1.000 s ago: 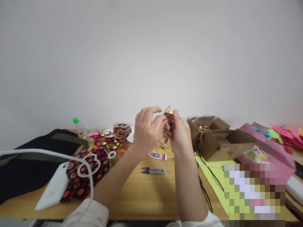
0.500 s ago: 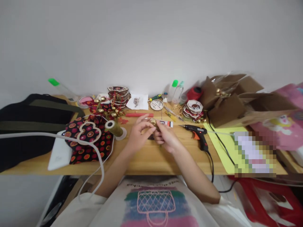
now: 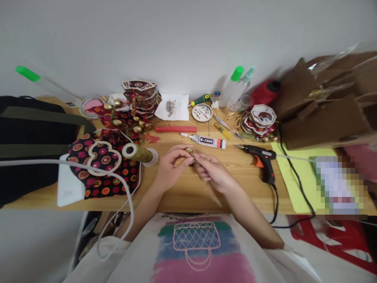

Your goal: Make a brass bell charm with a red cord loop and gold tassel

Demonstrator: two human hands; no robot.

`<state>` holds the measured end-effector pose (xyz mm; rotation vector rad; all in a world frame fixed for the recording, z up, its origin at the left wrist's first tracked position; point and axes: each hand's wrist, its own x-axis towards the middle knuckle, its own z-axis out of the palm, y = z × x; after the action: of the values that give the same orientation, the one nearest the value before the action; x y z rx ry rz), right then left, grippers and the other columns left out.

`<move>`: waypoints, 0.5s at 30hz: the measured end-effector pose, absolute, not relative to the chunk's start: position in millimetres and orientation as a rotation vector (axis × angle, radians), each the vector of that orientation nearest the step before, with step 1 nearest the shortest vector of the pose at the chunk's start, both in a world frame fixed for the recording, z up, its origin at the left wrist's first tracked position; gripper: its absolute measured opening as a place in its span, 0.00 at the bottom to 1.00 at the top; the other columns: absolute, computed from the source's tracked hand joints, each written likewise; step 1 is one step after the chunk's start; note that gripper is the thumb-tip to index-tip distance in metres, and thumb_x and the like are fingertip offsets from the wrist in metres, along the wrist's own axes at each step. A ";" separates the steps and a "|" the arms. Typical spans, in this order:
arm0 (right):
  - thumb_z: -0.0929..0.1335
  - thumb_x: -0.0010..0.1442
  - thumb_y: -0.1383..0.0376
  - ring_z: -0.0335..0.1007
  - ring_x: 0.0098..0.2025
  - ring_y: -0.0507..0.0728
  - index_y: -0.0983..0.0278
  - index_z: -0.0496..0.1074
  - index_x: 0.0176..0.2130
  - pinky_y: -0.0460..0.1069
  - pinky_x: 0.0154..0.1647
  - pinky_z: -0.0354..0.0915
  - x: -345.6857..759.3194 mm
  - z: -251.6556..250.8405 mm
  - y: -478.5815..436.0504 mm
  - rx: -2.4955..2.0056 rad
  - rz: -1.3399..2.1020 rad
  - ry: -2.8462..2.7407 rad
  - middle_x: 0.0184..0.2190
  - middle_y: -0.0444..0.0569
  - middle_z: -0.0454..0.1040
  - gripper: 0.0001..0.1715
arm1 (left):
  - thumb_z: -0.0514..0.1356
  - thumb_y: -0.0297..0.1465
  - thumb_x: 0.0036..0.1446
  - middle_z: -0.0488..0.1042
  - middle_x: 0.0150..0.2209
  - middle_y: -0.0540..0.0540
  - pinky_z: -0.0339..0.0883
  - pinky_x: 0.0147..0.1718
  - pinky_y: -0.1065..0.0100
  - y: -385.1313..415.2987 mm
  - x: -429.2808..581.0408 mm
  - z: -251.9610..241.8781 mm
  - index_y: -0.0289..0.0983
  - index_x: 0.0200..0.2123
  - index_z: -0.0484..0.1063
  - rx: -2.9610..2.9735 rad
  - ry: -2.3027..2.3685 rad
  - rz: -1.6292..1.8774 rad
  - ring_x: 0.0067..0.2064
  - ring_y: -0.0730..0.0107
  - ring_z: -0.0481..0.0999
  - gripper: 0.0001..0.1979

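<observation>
Over the middle of the table, a small gold bell (image 3: pixel 190 152) is pinched between my two hands, partly covered by the fingertips. My left hand (image 3: pixel 173 168) has thumb and forefinger closed on its left side. From the right, my right hand (image 3: pixel 212 171) grips it with thumb and bent fingers. Just beyond lies a B-7000 glue tube (image 3: pixel 208 140), its nozzle pointing left. A spool of olive thread (image 3: pixel 138 153) lies on its side left of my hands. To the right rests a black hot glue gun (image 3: pixel 262 159) with a lit red light.
Patterned fabric (image 3: pixel 129 177) and a white cable (image 3: pixel 125 184) occupy the left. A red stick (image 3: pixel 176 129), stacked ornaments (image 3: pixel 140 96), a screwdriver (image 3: pixel 200 99) and green-capped bottle (image 3: pixel 232 84) line the back. At right stand a cardboard box (image 3: pixel 324 118) and yellow sheet (image 3: pixel 290 184).
The view has tilted down and come closer, so the table things look larger and the glue tube shows fully. Both hands stay together on the bell, which shows less between the fingers.
</observation>
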<state>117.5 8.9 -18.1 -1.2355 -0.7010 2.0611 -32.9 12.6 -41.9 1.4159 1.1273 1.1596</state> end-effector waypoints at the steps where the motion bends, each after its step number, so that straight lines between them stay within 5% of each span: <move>1: 0.73 0.44 0.48 0.36 0.15 0.42 0.64 0.63 0.27 0.42 0.16 0.32 117.7 -19.9 8.7 -1.239 2.026 -0.725 0.13 0.30 0.49 0.25 | 0.64 0.31 0.51 0.77 0.44 0.39 0.67 0.51 0.59 13.1 -32.4 -42.2 0.36 0.27 0.74 1.414 1.146 1.154 0.49 0.62 0.75 0.04; 15: 0.70 0.49 0.51 0.36 0.15 0.42 0.65 0.65 0.27 0.42 0.16 0.34 130.2 -26.0 -0.5 -1.203 2.086 -0.724 0.13 0.31 0.50 0.20 | 0.64 0.31 0.49 0.76 0.43 0.40 0.67 0.50 0.61 10.0 -28.8 -48.8 0.36 0.27 0.73 1.239 1.243 1.158 0.48 0.63 0.75 0.04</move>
<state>130.2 -0.5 -26.0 -1.2030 -0.7240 2.0858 -28.8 10.0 -48.8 1.2390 1.2431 1.1580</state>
